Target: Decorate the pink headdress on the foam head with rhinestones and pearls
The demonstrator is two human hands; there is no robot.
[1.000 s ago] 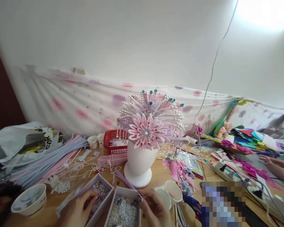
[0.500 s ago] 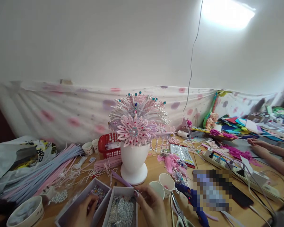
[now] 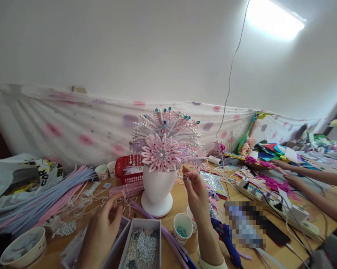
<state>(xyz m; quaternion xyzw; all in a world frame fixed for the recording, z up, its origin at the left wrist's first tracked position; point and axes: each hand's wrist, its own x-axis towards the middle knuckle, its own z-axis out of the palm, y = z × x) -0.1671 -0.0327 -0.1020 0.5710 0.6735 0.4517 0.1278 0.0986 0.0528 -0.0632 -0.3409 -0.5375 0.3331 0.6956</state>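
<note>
Flanking mannequin head [image 3: 158, 190] with curled left hand [image 3: 105, 220] and right hand [image 3: 196, 192], grip impossible to tell; before it, box [image 3: 146, 223] of pale beads [image 3: 147, 246], cup [image 3: 183, 219] of turquoise beads [image 3: 181, 231].

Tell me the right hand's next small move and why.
Perhaps lift the right hand slightly toward the floral headdress: it is raised beside the white mannequin head, just below the headdress's edge in this view, though whether it pinches anything is unclear.

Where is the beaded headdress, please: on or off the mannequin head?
On: the beaded headdress covers the top of the mannequin head.
</note>
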